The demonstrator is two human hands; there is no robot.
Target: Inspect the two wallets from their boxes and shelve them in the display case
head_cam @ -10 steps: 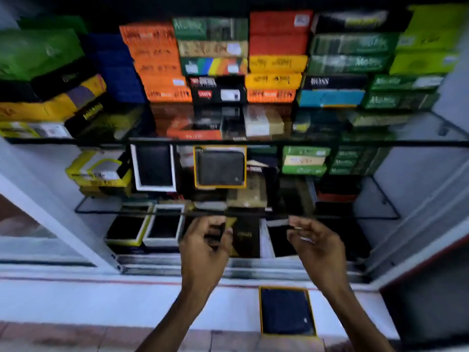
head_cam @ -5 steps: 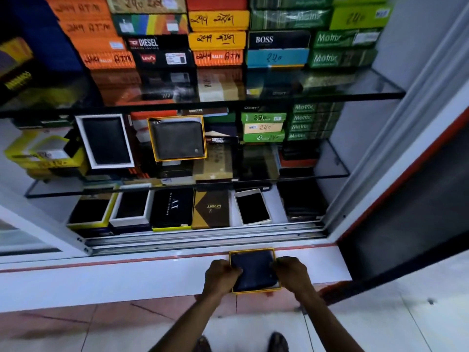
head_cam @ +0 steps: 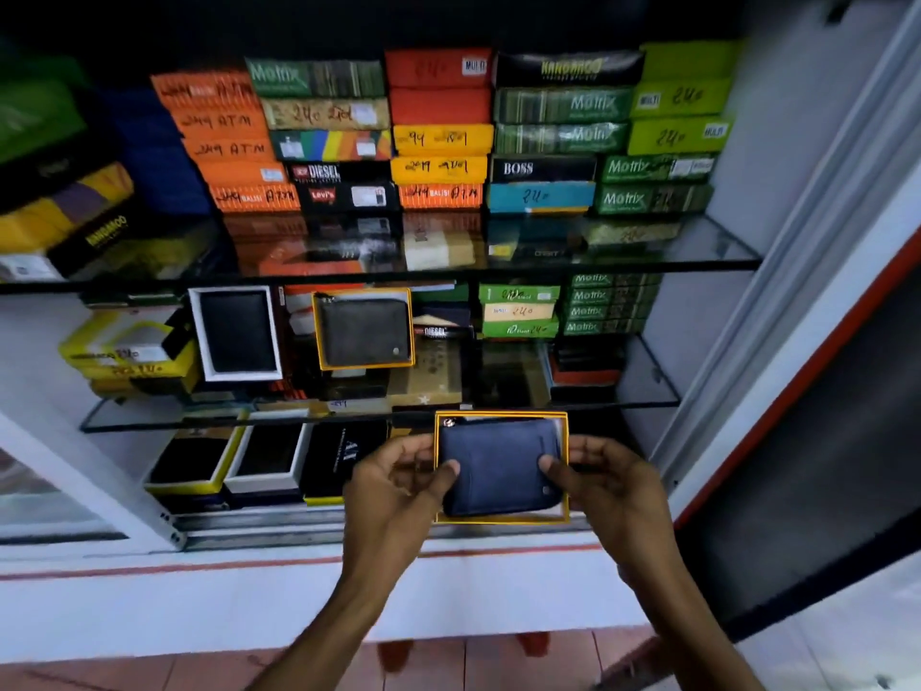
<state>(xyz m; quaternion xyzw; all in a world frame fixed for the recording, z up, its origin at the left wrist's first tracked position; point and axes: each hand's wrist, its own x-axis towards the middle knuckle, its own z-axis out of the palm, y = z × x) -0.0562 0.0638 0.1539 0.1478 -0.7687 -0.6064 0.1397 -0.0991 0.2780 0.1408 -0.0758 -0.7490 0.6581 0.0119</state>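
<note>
A dark blue zip wallet (head_cam: 498, 463) lies in a yellow-rimmed open box (head_cam: 500, 416), held up in front of the display case's bottom shelf. My left hand (head_cam: 398, 483) grips the box's left side, thumb on the wallet. My right hand (head_cam: 605, 478) grips the right side, thumb on the wallet's lower right corner. A second dark grey zip wallet (head_cam: 364, 331) stands in a matching yellow-rimmed box on the middle glass shelf (head_cam: 648, 394).
Stacks of coloured wallet boxes (head_cam: 438, 137) fill the top glass shelf (head_cam: 697, 256). A black wallet in a white box (head_cam: 236, 334) leans on the middle shelf. Open boxes (head_cam: 264, 458) line the bottom shelf. The case's white sill (head_cam: 199, 591) runs below, with a sliding frame (head_cam: 797, 271) at right.
Both hands came down to the sill, took hold of the boxed blue wallet, and have now lifted it up in front of the bottom shelf.
</note>
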